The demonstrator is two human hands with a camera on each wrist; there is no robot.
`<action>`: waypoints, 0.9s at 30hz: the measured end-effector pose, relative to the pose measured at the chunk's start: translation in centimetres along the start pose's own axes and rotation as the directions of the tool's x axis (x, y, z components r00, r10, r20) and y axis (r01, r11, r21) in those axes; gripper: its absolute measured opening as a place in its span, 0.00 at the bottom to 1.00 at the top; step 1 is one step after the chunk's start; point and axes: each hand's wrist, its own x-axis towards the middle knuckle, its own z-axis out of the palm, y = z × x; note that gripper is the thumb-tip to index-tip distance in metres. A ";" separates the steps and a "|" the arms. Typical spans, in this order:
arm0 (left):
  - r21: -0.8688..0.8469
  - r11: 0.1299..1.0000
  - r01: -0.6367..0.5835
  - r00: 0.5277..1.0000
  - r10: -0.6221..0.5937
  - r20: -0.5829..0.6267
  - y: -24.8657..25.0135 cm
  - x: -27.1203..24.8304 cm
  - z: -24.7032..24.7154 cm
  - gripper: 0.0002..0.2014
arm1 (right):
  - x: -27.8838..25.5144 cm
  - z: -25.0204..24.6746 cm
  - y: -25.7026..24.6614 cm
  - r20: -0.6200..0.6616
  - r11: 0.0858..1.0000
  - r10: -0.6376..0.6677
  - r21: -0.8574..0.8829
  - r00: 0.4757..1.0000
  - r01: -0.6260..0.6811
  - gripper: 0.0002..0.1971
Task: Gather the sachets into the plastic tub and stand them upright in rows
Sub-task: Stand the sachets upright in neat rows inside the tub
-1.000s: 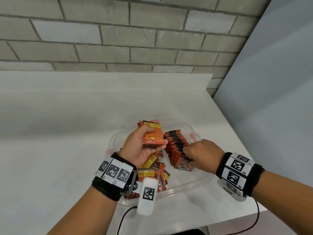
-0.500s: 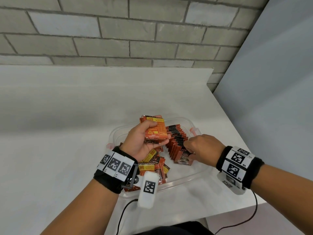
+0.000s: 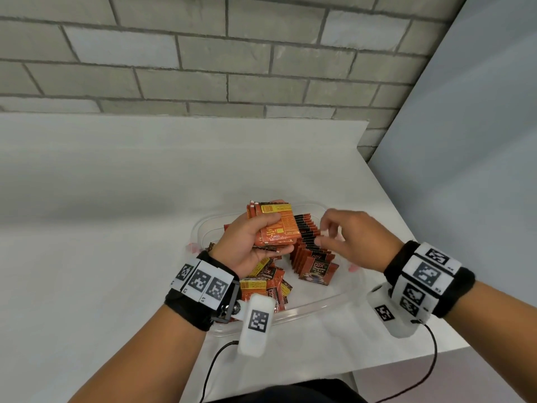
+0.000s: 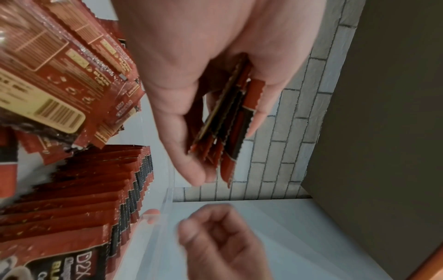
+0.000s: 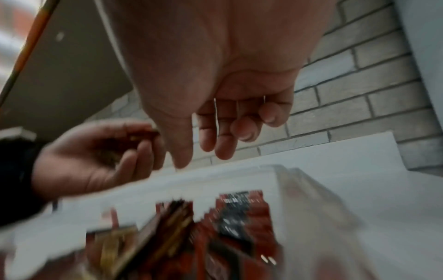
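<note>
I have my left hand (image 3: pixel 247 245) above the plastic tub (image 3: pixel 319 303), fingers and thumb curled round a stack of sachets (image 3: pixel 276 225), yellow-labelled backs facing up. My right hand (image 3: pixel 351 239) hangs just beside the stack, holding nothing, fingers loosely bent and apart; from the right wrist view the palm (image 5: pixel 223 72) is bare. In the tub, a row of sachets (image 3: pixel 311 248) stands on edge under my right hand, the nearest one leaning toward me. A loose pile of sachets (image 3: pixel 267 283) lies flat in the tub's left part under my left wrist. The tub sits near the right corner of the white surface (image 3: pixel 116 228).
</note>
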 end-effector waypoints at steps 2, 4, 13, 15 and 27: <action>0.041 0.999 0.000 0.999 -0.002 0.043 0.0 -0.2 0.3 0.20 | 0.3 -0.8 -0.7 -0.117 0.985 0.000 0.173 0.993 0.020 0.09; 0.080 0.997 -0.013 0.995 0.005 0.098 0.0 -0.3 0.7 0.20 | 0.7 -1.3 -1.8 -0.137 0.943 0.018 0.331 0.990 0.029 0.11; 0.117 0.992 -0.052 0.996 0.043 0.075 0.3 -1.0 0.4 0.19 | 1.5 -1.9 -2.8 -0.173 0.846 0.024 0.528 0.985 0.073 0.10; 0.053 0.996 -0.071 0.997 0.070 0.019 0.6 -1.1 0.1 0.22 | 1.4 -2.0 -3.0 -0.259 0.843 0.008 0.522 0.966 0.133 0.09; 0.059 0.976 -0.208 0.978 0.209 -0.006 0.4 -1.3 -0.2 0.22 | 0.7 -0.4 -3.2 -0.267 0.930 -0.261 0.187 0.928 0.315 0.15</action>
